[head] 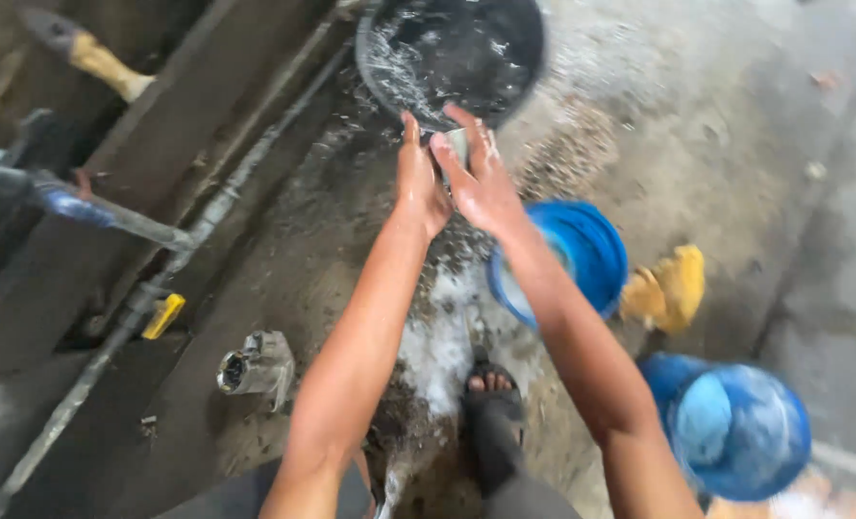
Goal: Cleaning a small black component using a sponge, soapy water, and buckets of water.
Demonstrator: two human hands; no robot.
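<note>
Nearest the camera: a foot in a dark sandal (492, 399) planted on wet concrete floor (735, 144), white foam (437, 341) spread just ahead of the toes. To the right, low in view, a blue round container (731, 428), blurred. Beyond it a yellow cloth or sponge (668, 288) lies on the floor, just beside a blue bucket (572, 255) tipped toward the person, partly behind the right forearm.

To the left, a small grey metal part (258, 365) rests on the floor; near it a yellow valve handle (163, 315) sits on a long grey pipe (207, 216) running along a concrete ledge.

Both arms stretch forward. Left hand (418, 183) and right hand (481, 178) are pressed together, fingers extended and cupped around a small pale object (459, 144) held between the palms; only a sliver shows, so its kind cannot be told. Both hands wet.

Farthest: a black basin (452, 53) of water, surface splashing, hands at its near rim.
</note>
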